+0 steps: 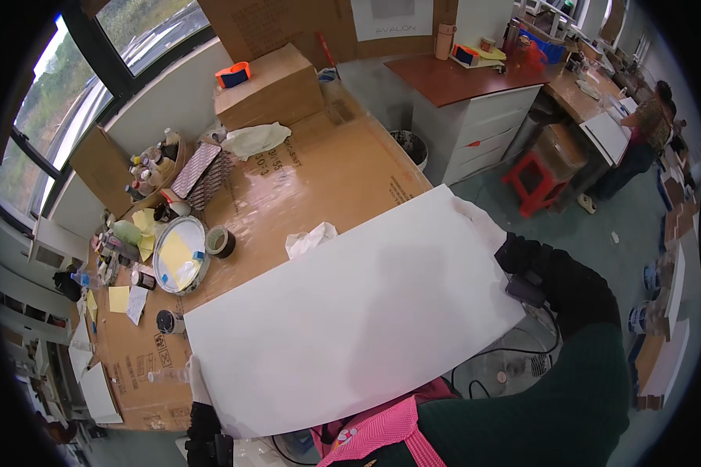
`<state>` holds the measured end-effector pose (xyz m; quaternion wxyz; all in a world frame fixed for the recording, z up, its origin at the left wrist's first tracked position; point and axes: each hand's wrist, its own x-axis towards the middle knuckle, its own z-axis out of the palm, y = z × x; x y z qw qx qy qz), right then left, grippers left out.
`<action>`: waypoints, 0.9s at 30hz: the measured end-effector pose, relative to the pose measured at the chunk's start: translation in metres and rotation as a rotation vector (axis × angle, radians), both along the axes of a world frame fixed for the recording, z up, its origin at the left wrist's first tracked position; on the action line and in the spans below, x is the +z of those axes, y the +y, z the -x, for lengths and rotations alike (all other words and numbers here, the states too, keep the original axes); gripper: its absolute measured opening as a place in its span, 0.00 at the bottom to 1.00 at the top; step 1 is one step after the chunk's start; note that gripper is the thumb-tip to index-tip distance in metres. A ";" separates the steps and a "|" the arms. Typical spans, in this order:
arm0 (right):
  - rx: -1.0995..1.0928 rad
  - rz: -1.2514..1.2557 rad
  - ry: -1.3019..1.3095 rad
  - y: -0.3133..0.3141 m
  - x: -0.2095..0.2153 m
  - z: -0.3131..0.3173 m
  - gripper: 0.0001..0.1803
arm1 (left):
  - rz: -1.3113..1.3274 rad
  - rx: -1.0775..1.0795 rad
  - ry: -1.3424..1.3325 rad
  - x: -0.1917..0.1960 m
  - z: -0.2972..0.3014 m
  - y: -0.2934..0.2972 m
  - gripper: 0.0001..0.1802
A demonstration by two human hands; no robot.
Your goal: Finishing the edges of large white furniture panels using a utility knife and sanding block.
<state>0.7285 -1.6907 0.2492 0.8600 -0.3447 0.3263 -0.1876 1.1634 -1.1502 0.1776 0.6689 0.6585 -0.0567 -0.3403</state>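
A large white rectangular board [350, 311] is held up in front of me, tilted, with a soft shadow across its face. My left hand [199, 381], in a white glove, is closed on its left edge near the lower corner. At the far right corner my right hand [481, 224], also white-gloved, grips the right edge. The fingers under the board are hidden. Just past its far edge lies a crumpled white cloth [310, 240] on the cardboard-covered table [343, 167]. A small dark-lidded jar [170, 321] stands beside the board's left corner.
Left of the board are a round white lid [181, 257] with yellow paper, an open dark jar [220, 241], and a basket of bottles [160, 167]. A cardboard box [269, 89] stands at the back. Right are a red stool [533, 183] and a person [646, 132] at another bench.
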 end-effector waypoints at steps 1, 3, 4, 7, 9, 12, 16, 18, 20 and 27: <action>0.020 -0.060 -0.013 -0.009 -0.002 -0.003 0.28 | -0.012 0.004 0.005 -0.005 -0.005 -0.001 0.30; 0.051 -0.134 -0.020 -0.017 0.000 -0.016 0.28 | -0.095 0.037 -0.036 -0.012 -0.012 0.000 0.30; 0.054 -0.140 -0.024 -0.017 0.004 -0.022 0.28 | -0.108 0.044 -0.028 -0.012 -0.012 0.001 0.30; 0.031 -0.149 -0.011 -0.026 0.006 -0.010 0.27 | -0.075 -0.079 0.076 0.018 0.014 -0.038 0.31; 0.032 -0.150 -0.017 -0.031 0.004 -0.008 0.27 | -0.006 -0.094 0.123 0.033 0.031 -0.055 0.34; 0.025 -0.062 0.040 -0.040 -0.002 0.002 0.29 | -0.059 -0.072 0.114 0.042 0.049 -0.066 0.36; 0.051 0.209 0.429 -0.075 0.017 0.012 0.27 | -0.029 -0.042 0.156 0.041 0.058 -0.075 0.35; 0.122 0.589 0.850 -0.097 0.066 0.020 0.30 | -0.038 -0.069 0.168 0.050 0.064 -0.076 0.34; 0.182 0.970 1.269 -0.106 0.097 0.035 0.37 | -0.065 -0.049 0.139 0.054 0.063 -0.070 0.34; 0.229 -0.172 0.244 -0.024 -0.010 0.089 0.47 | 0.112 0.198 0.219 0.058 0.095 -0.110 0.29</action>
